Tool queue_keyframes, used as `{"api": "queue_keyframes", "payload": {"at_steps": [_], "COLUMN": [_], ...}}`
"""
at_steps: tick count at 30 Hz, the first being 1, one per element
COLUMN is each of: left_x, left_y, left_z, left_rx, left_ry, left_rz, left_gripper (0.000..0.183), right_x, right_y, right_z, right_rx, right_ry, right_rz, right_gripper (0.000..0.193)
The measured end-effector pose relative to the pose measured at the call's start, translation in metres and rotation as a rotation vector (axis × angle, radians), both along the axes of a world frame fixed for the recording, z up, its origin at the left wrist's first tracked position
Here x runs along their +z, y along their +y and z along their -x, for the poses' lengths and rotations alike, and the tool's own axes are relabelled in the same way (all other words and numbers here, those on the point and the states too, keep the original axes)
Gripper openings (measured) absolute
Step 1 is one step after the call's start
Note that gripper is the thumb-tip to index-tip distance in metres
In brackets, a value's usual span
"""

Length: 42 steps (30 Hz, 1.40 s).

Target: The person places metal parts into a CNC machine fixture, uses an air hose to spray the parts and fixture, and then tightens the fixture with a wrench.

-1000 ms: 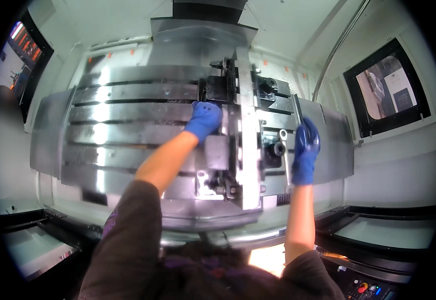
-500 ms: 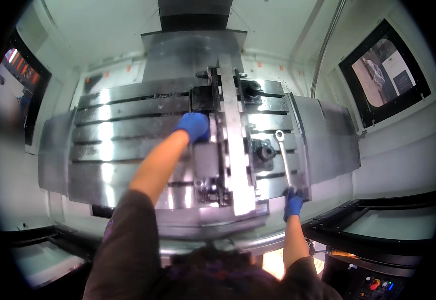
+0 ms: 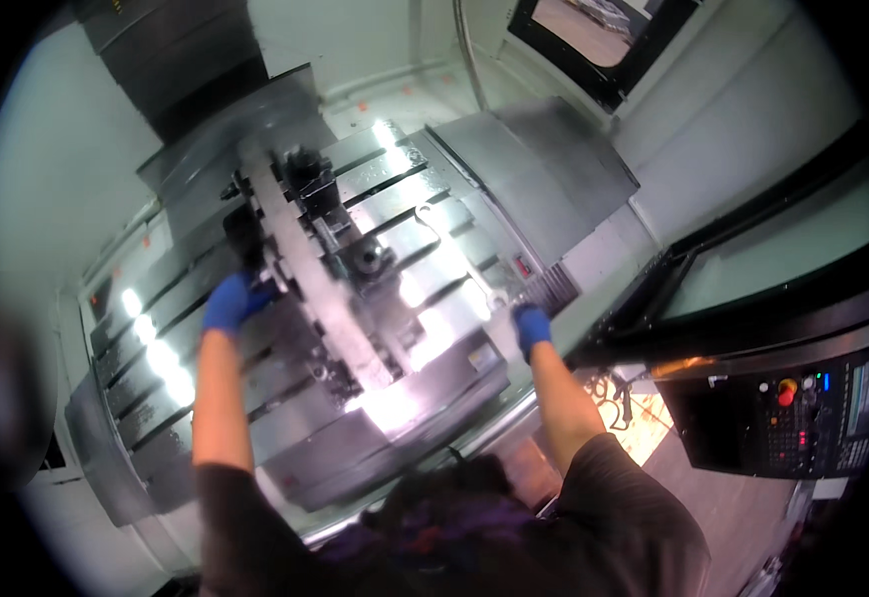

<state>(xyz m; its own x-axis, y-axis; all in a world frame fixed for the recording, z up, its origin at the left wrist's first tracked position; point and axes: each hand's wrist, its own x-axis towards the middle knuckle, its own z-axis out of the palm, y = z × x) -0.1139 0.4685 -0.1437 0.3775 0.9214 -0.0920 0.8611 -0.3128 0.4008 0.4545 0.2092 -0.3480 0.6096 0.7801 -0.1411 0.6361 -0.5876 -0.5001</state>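
Steady is best: left hand [image 3: 235, 301] beside the bar [image 3: 301, 249], centre-left; right hand [image 3: 531, 326] by the wrench [image 3: 460, 257], can't tell either finger grip

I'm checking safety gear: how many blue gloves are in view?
2: one on the left hand, left of the long metal bar; one on the right hand, near the lower end of the wrench. The dark edges could hide others.

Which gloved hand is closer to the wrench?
The right hand, near the lower end of the wrench; the left hand is across the long metal bar.
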Motion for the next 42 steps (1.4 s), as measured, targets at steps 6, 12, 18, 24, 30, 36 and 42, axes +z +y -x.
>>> {"api": "queue_keyframes", "payload": {"at_steps": [6, 12, 18, 24, 30, 36, 42], "left_x": [-0.012, -0.058, -0.029, 0.01, 0.121, 0.163, 0.107], "left_y": [-0.194, -0.425, -0.455, -0.366, -0.313, -0.305, -0.33], "left_z": [0.044, 0.047, 0.008, -0.043, -0.142, -0.156, -0.129], "left_rx": [0.679, 0.612, 0.452, 0.189, -0.472, -0.672, -0.146], "left_ry": [-0.998, -0.792, -0.81, -0.732, -0.174, -0.063, -0.461], "left_rz": [0.477, 0.726, 0.825, 0.464, -0.601, -0.391, -0.12], "left_gripper": [0.031, 0.034, 0.028, 0.025, 0.064, 0.025, 0.019], "right_x": [0.117, 0.097, 0.079, 0.126, 0.243, 0.418, 0.453], "right_y": [0.031, 0.044, -0.034, -0.092, -0.165, -0.168, -0.145], "right_z": [0.082, 0.093, 0.097, 0.141, 0.174, 0.178, 0.199], "right_rx": [0.002, 0.057, 0.102, 0.215, 0.666, 0.712, 0.742], "right_ry": [-0.308, -0.348, -0.055, 1.214, 1.298, 1.116, 0.441], "right_rz": [-0.144, 0.093, 0.008, 0.176, -0.097, 0.433, -0.369], "right_gripper": [0.038, 0.034, 0.032, 0.029, 0.049, 0.061, 0.044]}}
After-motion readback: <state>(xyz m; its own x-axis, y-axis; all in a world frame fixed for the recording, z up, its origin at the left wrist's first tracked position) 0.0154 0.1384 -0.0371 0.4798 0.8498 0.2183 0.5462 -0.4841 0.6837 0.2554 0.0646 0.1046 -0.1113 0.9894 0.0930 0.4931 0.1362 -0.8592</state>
